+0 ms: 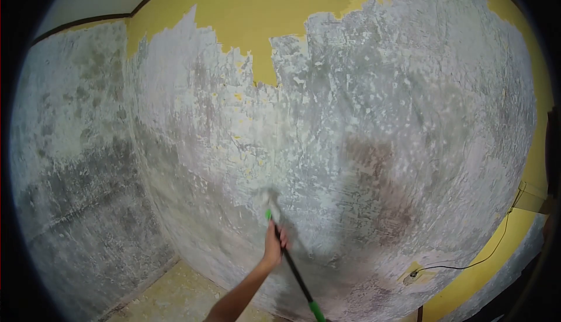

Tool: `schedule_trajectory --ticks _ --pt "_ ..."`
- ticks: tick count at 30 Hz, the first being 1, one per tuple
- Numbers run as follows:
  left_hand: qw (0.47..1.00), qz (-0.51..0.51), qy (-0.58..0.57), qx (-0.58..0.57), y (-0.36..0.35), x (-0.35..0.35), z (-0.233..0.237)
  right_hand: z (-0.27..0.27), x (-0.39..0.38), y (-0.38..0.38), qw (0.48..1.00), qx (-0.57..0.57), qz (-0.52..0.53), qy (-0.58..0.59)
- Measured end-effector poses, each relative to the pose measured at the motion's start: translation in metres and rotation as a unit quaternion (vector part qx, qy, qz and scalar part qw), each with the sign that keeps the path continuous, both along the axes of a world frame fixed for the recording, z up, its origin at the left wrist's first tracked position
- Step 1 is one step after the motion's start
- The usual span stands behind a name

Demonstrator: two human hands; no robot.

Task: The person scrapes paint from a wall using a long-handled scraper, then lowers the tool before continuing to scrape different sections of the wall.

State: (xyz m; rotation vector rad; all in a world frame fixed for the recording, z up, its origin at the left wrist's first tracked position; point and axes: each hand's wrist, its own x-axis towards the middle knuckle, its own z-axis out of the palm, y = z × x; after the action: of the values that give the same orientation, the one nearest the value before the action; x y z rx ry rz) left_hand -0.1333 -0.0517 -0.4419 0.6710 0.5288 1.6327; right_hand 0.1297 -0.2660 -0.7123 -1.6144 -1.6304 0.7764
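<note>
My left hand (274,243) is closed round the upper part of a long-handled scraper (298,278), with its fingers wrapped about the black pole. Green sections show just above the hand and low on the pole. The scraper's pale, blurred head points up at the wall (327,146), overlapping its patchy grey-white surface. Yellow paint (245,6) with ragged edges covers the top of that wall, and a few small yellow flecks dot the scraped area above the scraper head. My right hand is out of view.
A second grey, scraped wall (82,164) meets this one at a corner on the left. Pale yellowish floor (169,293) shows at bottom left. Low on the right, a dark cable (461,265) runs from a wall outlet (414,273) up to a yellowish box (532,197).
</note>
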Motion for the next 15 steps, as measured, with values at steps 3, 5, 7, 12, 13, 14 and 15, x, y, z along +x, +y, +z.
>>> schedule_trajectory --ticks 3,5,7,12,13,14,15 --pt "0.989 -0.044 0.018 0.138 0.009 0.012 0.140 0.091 -0.022 0.034 0.992 0.107 0.049 0.035" --pt "0.974 -0.030 0.059 0.216 0.016 0.022 0.209 0.135 -0.033 0.051 0.989 0.100 0.051 0.097" --pt "0.961 -0.063 0.082 0.255 0.026 0.030 0.262 0.185 -0.045 0.061 0.981 0.054 0.067 0.176" --pt "0.959 -0.056 0.117 0.253 0.055 0.046 0.324 0.239 -0.061 0.074 0.928 0.065 0.155 0.331" --pt "0.961 -0.068 0.107 0.247 0.059 0.047 0.329 0.248 -0.063 0.072 0.903 0.050 0.187 0.384" --pt "0.962 -0.080 0.097 0.241 0.062 0.048 0.334 0.257 -0.064 0.069 0.873 0.033 0.219 0.434" --pt "0.964 -0.093 0.088 0.234 0.064 0.048 0.336 0.262 -0.065 0.065 0.839 0.016 0.249 0.483"
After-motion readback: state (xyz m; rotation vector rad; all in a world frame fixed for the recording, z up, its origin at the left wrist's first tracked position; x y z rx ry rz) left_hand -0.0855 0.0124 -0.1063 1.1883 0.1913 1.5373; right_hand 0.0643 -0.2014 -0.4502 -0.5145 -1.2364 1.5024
